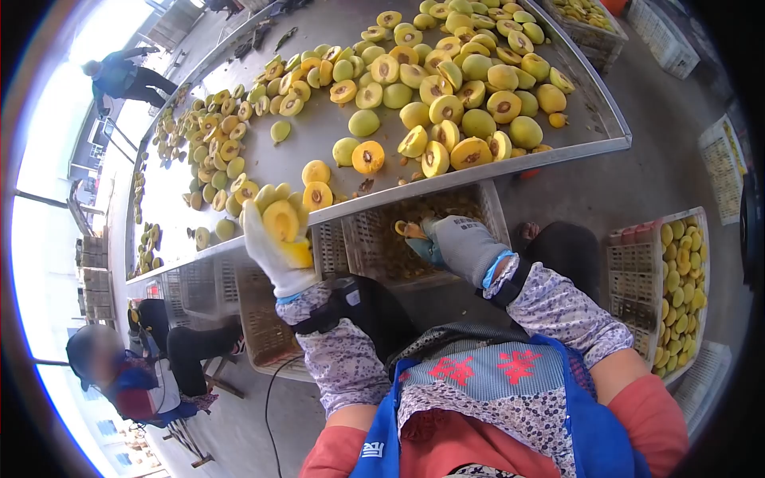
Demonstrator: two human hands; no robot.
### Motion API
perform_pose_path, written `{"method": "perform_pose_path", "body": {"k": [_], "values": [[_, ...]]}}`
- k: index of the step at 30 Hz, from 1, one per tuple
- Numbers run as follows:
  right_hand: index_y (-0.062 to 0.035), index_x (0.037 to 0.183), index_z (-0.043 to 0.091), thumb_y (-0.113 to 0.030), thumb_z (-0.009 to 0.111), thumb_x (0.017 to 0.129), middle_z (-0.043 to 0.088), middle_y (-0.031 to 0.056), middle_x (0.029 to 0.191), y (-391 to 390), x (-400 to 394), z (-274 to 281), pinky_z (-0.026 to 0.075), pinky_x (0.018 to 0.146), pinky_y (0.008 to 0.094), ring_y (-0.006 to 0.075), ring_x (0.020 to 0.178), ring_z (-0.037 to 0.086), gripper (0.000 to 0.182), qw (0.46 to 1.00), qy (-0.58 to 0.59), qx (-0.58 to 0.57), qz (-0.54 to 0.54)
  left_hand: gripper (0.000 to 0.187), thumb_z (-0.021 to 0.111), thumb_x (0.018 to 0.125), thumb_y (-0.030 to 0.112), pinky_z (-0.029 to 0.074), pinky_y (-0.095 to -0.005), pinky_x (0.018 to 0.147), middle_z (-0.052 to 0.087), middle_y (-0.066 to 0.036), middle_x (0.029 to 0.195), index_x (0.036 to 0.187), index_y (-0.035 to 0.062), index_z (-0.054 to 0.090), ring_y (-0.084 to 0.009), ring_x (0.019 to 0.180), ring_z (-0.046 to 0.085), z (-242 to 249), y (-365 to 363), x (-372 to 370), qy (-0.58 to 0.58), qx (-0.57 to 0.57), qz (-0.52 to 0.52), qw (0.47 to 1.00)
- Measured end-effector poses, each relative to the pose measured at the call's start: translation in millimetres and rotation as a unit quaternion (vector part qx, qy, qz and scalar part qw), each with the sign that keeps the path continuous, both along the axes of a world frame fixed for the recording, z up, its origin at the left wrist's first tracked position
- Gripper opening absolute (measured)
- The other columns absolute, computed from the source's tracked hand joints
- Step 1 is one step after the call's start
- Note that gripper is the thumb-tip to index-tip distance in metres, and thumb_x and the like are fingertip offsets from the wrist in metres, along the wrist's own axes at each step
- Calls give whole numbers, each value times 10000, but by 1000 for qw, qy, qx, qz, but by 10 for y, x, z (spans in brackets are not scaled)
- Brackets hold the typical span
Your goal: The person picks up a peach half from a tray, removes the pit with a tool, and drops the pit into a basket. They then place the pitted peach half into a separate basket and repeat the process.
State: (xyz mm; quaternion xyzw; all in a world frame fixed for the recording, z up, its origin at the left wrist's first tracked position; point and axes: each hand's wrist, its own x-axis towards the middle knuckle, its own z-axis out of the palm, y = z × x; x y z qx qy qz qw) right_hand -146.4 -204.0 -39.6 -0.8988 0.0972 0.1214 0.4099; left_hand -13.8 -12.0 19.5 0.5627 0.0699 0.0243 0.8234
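My left hand (pixel 279 255), in a white glove with yellow patches, is raised at the table's near edge, fingers curled round a halved yellow peach (pixel 280 221), cut face toward me. My right hand (pixel 462 245), in a grey glove with blue-green fingers, is closed over a crate (pixel 490 211) with brown and yellow scraps inside. From its fingertips sticks a small orange-brown piece with a ring-like end (pixel 405 229); I cannot tell its exact kind. Just beyond both hands, many peach halves (pixel 470 153), several with brown stones showing, lie on the metal table (pixel 550 159).
A raised rim (pixel 446 182) runs along the table's near edge. To my right stands a crate full of yellow-green fruit (pixel 677 295). Another crate (pixel 267 319) is below my left hand. One person (pixel 131 382) sits at left; another person (pixel 127 77) stands beyond the table.
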Motion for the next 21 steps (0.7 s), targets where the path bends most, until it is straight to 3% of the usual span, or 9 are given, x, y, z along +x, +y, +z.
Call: {"method": "perform_pose_path", "body": {"k": [3, 5, 7, 8, 13, 15, 17, 19, 21], "values": [[-54, 1096, 676, -353, 554, 992, 704, 222, 1029, 29, 10, -56, 513, 899, 460, 395, 1002, 676, 340, 999, -32, -25, -31, 349, 577, 993, 301, 535, -302, 784, 691, -121, 1018, 1150, 2, 665, -226, 875, 665, -187, 875, 442, -65, 299, 78, 949], [-53, 1032, 661, -455, 617, 960, 689, 248, 904, 64, 44, -234, 525, 745, 497, 447, 865, 659, 411, 991, -124, -11, -52, 402, 645, 948, 306, 516, -319, 839, 689, -148, 1058, 1175, -26, 659, -254, 952, 664, -49, 906, 468, -59, 416, 54, 906], [-55, 1033, 660, -450, 622, 961, 686, 250, 902, 108, 85, -297, 523, 740, 495, 453, 869, 652, 403, 989, -137, 18, -53, 501, 679, 905, 360, 482, -371, 945, 676, -183, 1157, 1224, -25, 644, -300, 1063, 637, 13, 699, 523, -93, 591, 34, 801], [-57, 1034, 659, -444, 627, 961, 683, 251, 899, 131, 90, -319, 521, 736, 492, 460, 873, 646, 395, 987, -145, 48, -52, 608, 700, 863, 415, 436, -398, 1026, 635, -209, 1284, 1310, 12, 614, -341, 1162, 605, -38, 572, 622, -108, 593, -12, 798], [-59, 1055, 661, -429, 625, 971, 685, 248, 891, 116, 103, -328, 519, 736, 492, 466, 874, 642, 381, 984, -156, 52, -63, 715, 732, 787, 459, 429, -395, 1066, 626, -206, 1318, 1373, 78, 579, -337, 1235, 587, -504, -163, 1019, -52, 679, -136, 719], [-59, 1063, 661, -427, 621, 975, 685, 247, 887, 99, 95, -166, 519, 732, 490, 466, 874, 643, 381, 984, -159, 38, -64, 703, 757, 749, 457, 451, -400, 1055, 653, -185, 1268, 1326, 82, 611, -327, 1217, 599, -732, -200, 1207, -137, 750, -166, 625], [-75, 1173, 633, -342, 625, 950, 699, 235, 1015, 74, 119, -52, 534, 859, 451, 419, 974, 678, 348, 992, -83, 60, -70, 594, 752, 796, 386, 494, -368, 999, 677, -141, 1208, 1278, 61, 629, -266, 1163, 632, -647, -215, 1146, -147, 743, -175, 630], [-78, 1181, 632, -329, 620, 956, 699, 233, 1002, 80, 134, -12, 538, 846, 442, 409, 960, 684, 338, 984, -128, 88, -89, 476, 706, 881, 319, 515, -346, 961, 673, -107, 1176, 1255, 34, 634, -207, 1126, 630, -608, -162, 1065, -79, 400, -231, 883], [-81, 1189, 631, -317, 615, 961, 699, 232, 990, 104, 166, -15, 542, 832, 433, 400, 946, 689, 328, 973, -171, 117, -104, 362, 669, 943, 221, 537, -333, 917, 670, -87, 1142, 1236, 12, 633, -174, 1056, 639, -290, -267, 743, -103, 335, -235, 906]]}}
